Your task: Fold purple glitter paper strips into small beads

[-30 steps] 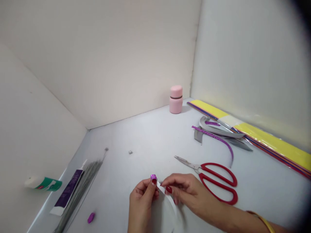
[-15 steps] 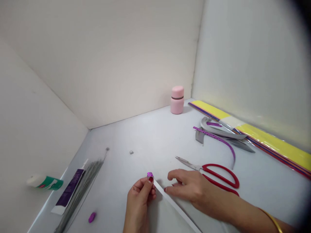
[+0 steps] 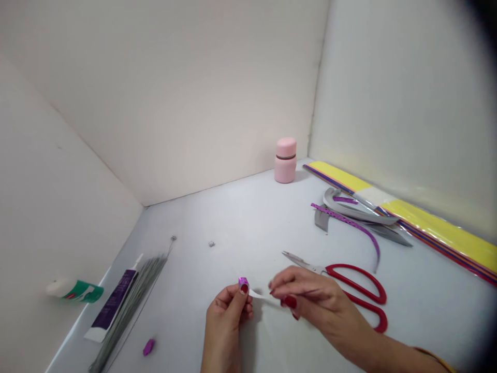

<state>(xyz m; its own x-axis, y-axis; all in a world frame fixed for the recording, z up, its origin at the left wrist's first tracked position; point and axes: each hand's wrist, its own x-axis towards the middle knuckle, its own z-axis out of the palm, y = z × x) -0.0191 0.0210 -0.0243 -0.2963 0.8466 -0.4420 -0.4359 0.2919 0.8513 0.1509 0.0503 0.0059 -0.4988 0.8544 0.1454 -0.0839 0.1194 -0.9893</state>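
Near the bottom centre, my left hand (image 3: 229, 316) pinches a small purple glittery roll (image 3: 243, 281) between thumb and forefinger. A narrow white strip (image 3: 259, 295) runs from the roll to my right hand (image 3: 314, 303), whose fingers are closed on it. The far end of the strip is hidden by that hand. Just behind my right hand lie red-handled scissors (image 3: 359, 282), their tips pointing left. A small purple piece (image 3: 148, 347) rests on the table at the lower left.
A pink jar (image 3: 285, 160) stands at the back. Yellow-topped sheets (image 3: 430, 223) lie along the right wall, beside grey and purple strips (image 3: 359, 225). At left are grey wires (image 3: 132, 305), a purple-white tube (image 3: 114, 300) and a green-white bottle (image 3: 75, 291).
My right hand has closed on the white strip and turned its thumb into view. The strip, straight towards the lower right before, now bends towards that hand. The view has shifted slightly.
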